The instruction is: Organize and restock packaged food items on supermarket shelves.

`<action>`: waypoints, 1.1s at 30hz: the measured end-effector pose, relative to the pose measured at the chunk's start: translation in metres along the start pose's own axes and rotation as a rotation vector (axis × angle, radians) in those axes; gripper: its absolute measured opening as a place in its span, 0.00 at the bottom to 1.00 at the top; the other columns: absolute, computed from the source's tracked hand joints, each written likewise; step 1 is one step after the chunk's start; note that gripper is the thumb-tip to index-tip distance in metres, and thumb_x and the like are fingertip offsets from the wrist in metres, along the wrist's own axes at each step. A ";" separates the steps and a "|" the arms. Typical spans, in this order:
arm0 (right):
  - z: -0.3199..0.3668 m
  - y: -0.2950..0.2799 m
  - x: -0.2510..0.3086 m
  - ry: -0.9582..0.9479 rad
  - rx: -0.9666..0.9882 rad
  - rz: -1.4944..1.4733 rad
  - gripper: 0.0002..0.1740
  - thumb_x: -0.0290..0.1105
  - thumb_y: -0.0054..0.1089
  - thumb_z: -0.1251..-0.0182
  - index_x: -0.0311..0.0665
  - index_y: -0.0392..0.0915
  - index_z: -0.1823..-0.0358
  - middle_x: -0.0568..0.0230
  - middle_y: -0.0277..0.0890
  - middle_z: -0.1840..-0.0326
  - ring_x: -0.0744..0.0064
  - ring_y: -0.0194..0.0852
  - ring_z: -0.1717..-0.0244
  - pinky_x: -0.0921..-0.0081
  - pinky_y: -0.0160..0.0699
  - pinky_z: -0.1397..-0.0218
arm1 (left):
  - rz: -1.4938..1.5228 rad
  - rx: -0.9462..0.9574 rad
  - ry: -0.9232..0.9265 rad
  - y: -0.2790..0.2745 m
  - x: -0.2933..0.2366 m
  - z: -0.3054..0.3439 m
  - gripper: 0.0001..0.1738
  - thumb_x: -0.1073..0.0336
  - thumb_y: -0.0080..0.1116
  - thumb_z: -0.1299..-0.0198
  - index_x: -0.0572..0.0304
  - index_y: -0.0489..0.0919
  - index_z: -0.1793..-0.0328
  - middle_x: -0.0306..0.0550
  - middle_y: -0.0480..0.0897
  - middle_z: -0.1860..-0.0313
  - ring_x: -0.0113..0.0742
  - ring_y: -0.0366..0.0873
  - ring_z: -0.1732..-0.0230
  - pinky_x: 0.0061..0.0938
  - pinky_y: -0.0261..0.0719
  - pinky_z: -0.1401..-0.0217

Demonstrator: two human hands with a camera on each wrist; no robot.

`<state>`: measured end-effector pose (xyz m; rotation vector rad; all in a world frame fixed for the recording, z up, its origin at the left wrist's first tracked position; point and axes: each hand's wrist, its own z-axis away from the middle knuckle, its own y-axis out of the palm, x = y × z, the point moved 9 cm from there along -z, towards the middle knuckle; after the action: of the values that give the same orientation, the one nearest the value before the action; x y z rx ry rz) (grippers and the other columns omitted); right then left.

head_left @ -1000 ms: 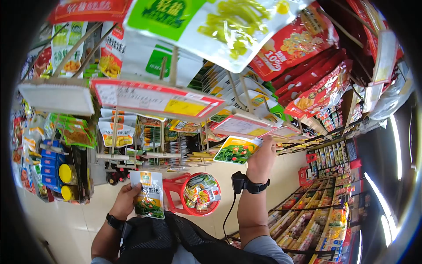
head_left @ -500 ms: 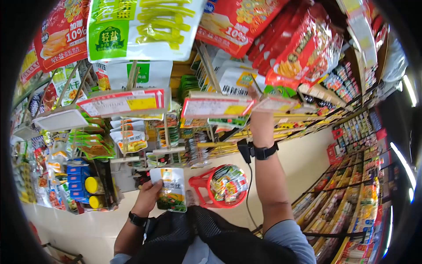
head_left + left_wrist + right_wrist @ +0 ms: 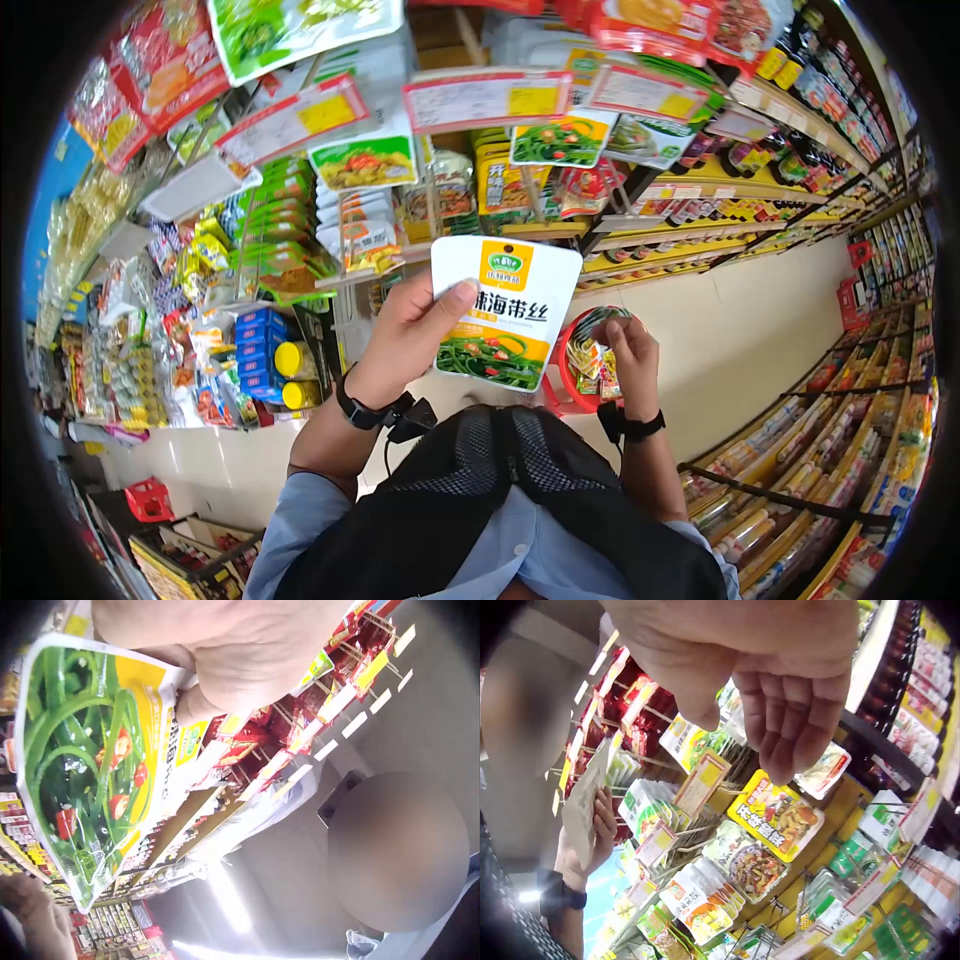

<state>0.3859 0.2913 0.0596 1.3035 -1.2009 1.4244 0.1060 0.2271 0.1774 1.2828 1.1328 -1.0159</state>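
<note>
My left hand [image 3: 400, 325] pinches a white and yellow packet of seaweed strips [image 3: 510, 315], with the thumb across its printed front. The packet is tilted slightly and faces up at the head camera. The left wrist view shows its picture of green strips with red chilli pieces [image 3: 97, 750]. Over the red basket [image 3: 572, 398], my right hand [image 3: 637, 365] hangs with loosely bent fingers. In the right wrist view its fingers [image 3: 780, 720] hold nothing. Several packets lie in the basket, partly hidden by that hand and the held packet.
A rack of hanging food packets with price tags [image 3: 487, 100] runs across the front. A similar seaweed packet [image 3: 562, 140] hangs there. Blue boxes [image 3: 260, 350] and yellow-lidded jars [image 3: 295, 360] stand at left. Shelves of goods [image 3: 800, 460] line the right side.
My left hand has lifted the seaweed packet up and towards the middle. My right hand has come away from the hanging packets and dropped down over the basket, empty.
</note>
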 end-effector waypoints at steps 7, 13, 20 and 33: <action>0.012 -0.042 -0.027 0.020 -0.034 0.049 0.12 0.31 0.55 0.30 0.27 0.78 0.63 0.66 0.79 0.70 0.82 0.74 0.67 0.82 0.74 0.60 | 0.012 0.017 0.117 0.048 -0.027 -0.056 0.18 0.60 0.52 0.30 0.69 0.76 0.45 0.40 0.82 0.55 0.21 0.77 0.56 0.20 0.76 0.51; -0.014 -0.070 -0.027 -0.001 0.012 0.064 0.13 0.33 0.57 0.31 0.26 0.79 0.63 0.65 0.79 0.72 0.82 0.74 0.69 0.81 0.73 0.63 | 0.186 -0.112 0.226 0.080 -0.067 -0.114 0.16 0.63 0.55 0.33 0.69 0.78 0.47 0.42 0.82 0.51 0.26 0.77 0.51 0.24 0.74 0.45; -0.034 -0.092 -0.072 0.015 0.132 0.074 0.14 0.34 0.58 0.32 0.27 0.79 0.67 0.65 0.79 0.75 0.82 0.73 0.73 0.81 0.72 0.66 | -0.035 -0.462 0.356 0.068 -0.076 -0.130 0.12 0.70 0.57 0.38 0.69 0.80 0.50 0.44 0.83 0.51 0.30 0.77 0.49 0.25 0.69 0.42; -0.057 -0.080 -0.086 0.020 0.214 0.012 0.12 0.31 0.59 0.35 0.26 0.80 0.63 0.62 0.81 0.74 0.79 0.77 0.71 0.80 0.75 0.66 | 0.109 -0.433 0.440 0.063 -0.081 -0.126 0.12 0.73 0.57 0.39 0.65 0.80 0.50 0.43 0.83 0.52 0.29 0.77 0.50 0.26 0.70 0.43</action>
<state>0.4620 0.3644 -0.0173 1.4242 -1.0674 1.6055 0.1464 0.3519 0.2737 1.2211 1.5000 -0.3767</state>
